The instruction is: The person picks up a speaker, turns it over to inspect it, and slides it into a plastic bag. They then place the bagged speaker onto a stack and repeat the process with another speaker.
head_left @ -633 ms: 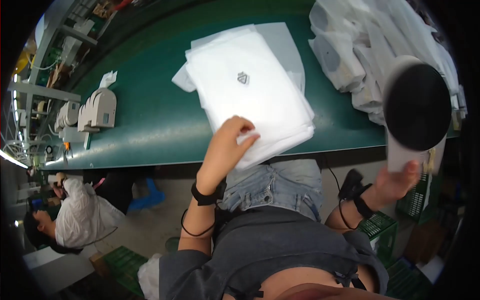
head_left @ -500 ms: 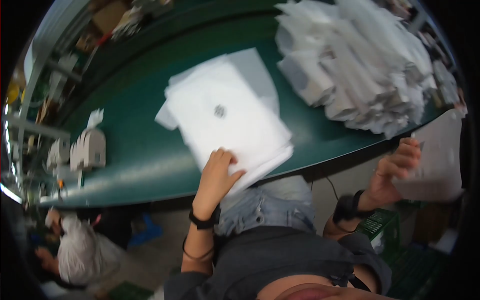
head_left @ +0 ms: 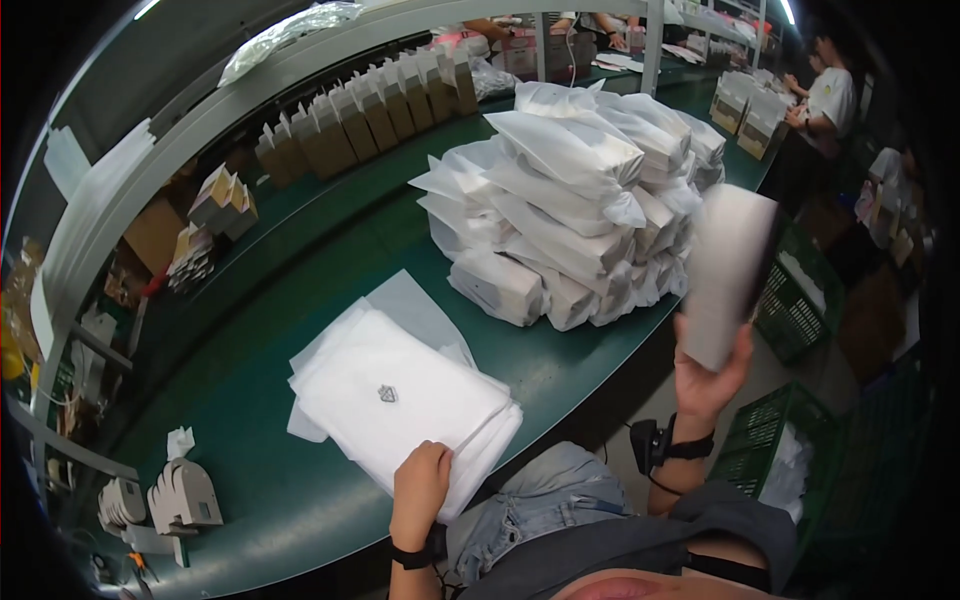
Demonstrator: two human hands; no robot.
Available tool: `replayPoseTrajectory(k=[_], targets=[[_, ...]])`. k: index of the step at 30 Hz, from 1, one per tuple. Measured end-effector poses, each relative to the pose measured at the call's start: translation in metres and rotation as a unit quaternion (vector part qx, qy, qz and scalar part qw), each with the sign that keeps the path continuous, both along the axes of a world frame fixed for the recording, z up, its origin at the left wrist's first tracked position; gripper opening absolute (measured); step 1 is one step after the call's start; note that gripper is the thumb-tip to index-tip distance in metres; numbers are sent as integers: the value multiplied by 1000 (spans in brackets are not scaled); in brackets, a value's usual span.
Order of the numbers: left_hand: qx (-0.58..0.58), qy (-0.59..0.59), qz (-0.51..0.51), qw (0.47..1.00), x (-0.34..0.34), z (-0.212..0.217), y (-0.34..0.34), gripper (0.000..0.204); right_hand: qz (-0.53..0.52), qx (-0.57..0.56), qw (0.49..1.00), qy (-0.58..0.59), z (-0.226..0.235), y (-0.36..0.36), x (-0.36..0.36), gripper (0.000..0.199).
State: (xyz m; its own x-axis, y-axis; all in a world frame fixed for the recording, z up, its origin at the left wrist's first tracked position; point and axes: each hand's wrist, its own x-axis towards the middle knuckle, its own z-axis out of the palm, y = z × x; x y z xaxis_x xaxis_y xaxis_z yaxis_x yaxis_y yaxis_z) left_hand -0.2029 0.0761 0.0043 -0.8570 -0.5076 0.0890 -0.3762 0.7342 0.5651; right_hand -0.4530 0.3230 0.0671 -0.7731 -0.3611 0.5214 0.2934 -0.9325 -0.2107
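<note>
A stack of flat white translucent plastic bags (head_left: 400, 350) with a small dark printed mark lies on the green worktable. My left hand (head_left: 424, 478) is at the stack's near edge, fingers closed on the edge of the top bag. Over the table's right edge, my right hand (head_left: 712, 378) holds up a pale flat-sided box (head_left: 728, 270), gripping its lower end; motion blurs the box's far side. Beyond the bags, a large heap of boxes wrapped in white bags (head_left: 590, 200) rises close to the held box.
Grey tape dispensers (head_left: 185, 497) and orange-handled scissors (head_left: 143, 568) lie at the left. Brown cartons (head_left: 365, 115) line a shelf behind the table. Green crates (head_left: 735, 450) stand at my right on the floor. A person in a white shirt (head_left: 832, 105) works farther off.
The view has swung up and right. My right hand has turned the box upright and raised it beside the wrapped heap. My left fingers have closed at the bag's edge.
</note>
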Motion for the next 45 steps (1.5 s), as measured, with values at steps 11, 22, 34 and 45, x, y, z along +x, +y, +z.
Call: replayPoseTrajectory(k=[11,22,34,45], targets=[[88,72,-2,994,-14,2,-2,12,313,101,936,-123,-68,-55,40,62],[261,71,92,958,-14,-5,-11,13,182,331,926,-11,-60,-69,68,58],[479,295,132,816,-8,-1,-18,12,349,302,884,-71,-71,-89,78,58],[492,218,211,816,-6,-7,-8,26,379,306,861,-143,-97,-136,104,56]])
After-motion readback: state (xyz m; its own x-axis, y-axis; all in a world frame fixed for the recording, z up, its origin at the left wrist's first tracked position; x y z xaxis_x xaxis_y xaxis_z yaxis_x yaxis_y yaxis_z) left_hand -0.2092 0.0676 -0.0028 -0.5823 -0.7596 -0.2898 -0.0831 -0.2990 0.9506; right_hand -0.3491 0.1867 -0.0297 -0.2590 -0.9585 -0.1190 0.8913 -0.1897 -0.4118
